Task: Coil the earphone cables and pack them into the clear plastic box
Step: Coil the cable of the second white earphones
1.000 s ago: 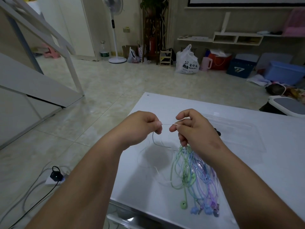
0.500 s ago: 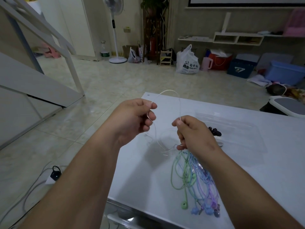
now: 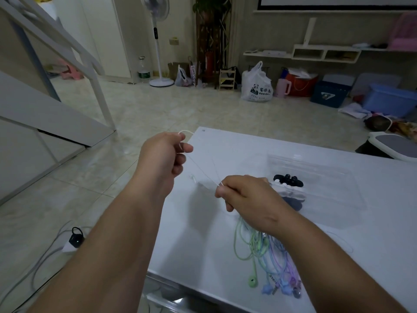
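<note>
While the right hand (image 3: 248, 199) hovers over the white tabletop (image 3: 198, 256) and the left hand (image 3: 161, 161) is raised just off its left edge, a thin white earphone cable (image 3: 204, 173) is drawn taut between them. The left hand is near the far left corner, its fingers (image 3: 180, 167) curled, with thumb and forefinger pinching the cable. A small loop of cable stands up above the knuckles. From there two pale strands slant down to the right hand, which sits lower and nearer the middle of the tabletop. Its fingers (image 3: 222, 194) are pressed together and pinch the cable at their tips. A small white end hangs just below the strands, too small to make out.

From under the right wrist spills a bundle of coloured earphone cables (image 3: 255, 249), green, blue and purple. It lies on the tabletop and reaches toward the near edge, where the earbuds and plugs rest. Whether the right hand also holds this bundle is hidden by the wrist.

The clear plastic box (image 3: 338, 170) lies on the tabletop beyond the right hand, toward the right edge, its walls faint against the white surface. A black earphone set (image 3: 288, 180) and some white pieces lie at the box's left end; I cannot tell whether they are inside it or just beside it.

On the floor past the far edge stand a pedestal fan (image 3: 155, 37), a white plastic bag (image 3: 256, 89) and blue bins (image 3: 390, 99). A power strip (image 3: 75, 239) lies on the floor to the left.
</note>
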A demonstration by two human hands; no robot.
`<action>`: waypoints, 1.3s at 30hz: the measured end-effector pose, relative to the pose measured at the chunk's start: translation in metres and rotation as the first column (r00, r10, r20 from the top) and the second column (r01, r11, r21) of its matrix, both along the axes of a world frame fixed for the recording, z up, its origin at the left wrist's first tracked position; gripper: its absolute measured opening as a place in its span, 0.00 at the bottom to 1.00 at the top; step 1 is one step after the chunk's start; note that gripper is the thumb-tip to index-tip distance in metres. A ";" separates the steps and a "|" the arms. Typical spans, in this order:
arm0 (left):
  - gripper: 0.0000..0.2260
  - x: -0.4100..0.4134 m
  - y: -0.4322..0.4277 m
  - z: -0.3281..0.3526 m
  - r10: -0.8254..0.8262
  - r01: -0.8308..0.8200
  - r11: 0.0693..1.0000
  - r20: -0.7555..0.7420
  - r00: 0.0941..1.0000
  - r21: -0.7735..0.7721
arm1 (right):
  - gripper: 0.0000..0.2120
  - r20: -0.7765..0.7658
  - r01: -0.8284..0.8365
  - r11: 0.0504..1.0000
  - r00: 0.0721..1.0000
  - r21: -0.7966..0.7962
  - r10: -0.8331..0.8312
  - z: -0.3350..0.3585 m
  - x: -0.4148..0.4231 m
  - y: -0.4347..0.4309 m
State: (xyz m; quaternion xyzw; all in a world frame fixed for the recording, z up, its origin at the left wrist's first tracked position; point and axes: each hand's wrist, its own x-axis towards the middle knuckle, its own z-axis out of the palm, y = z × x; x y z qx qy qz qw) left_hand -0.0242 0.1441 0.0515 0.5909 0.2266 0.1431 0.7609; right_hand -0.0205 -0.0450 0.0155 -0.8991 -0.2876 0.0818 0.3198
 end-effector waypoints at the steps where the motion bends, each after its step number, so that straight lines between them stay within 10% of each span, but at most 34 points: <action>1: 0.04 0.001 0.002 -0.001 0.033 -0.029 0.996 -0.045 0.998 0.082 | 0.16 0.113 0.003 0.996 0.994 -0.086 0.007 0.000 0.001 -0.001; 10: 0.30 -0.007 -0.011 -0.005 -0.067 0.056 0.753 -0.008 0.998 0.655 | 0.12 0.033 0.094 0.987 0.995 0.128 -0.099 0.005 -0.001 0.001; 16: 0.18 -0.014 -0.020 -0.002 -0.439 0.358 0.663 -0.045 0.897 0.657 | 0.12 0.022 0.107 0.983 0.994 0.146 -0.112 0.004 0.002 0.000; 22: 0.12 -0.015 -0.014 -0.006 -0.460 0.445 0.493 -0.210 0.863 0.748 | 0.11 -0.015 0.218 0.914 0.974 0.341 -0.227 0.007 0.004 0.000; 27: 0.16 -0.017 -0.018 0.003 -0.517 0.438 0.677 -0.040 0.855 0.591 | 0.11 -0.085 0.277 0.872 0.960 0.404 -0.266 0.010 0.005 0.000; 33: 0.07 -0.016 -0.016 0.000 -0.368 0.369 0.556 -0.178 0.913 0.745 | 0.11 -0.326 0.333 0.750 0.931 0.571 -0.165 0.008 0.007 0.001; 39: 0.13 -0.002 -0.001 0.001 0.160 -0.247 0.879 0.236 0.958 0.408 | 0.09 -0.297 0.309 0.812 0.939 0.496 -0.176 0.015 0.007 -0.007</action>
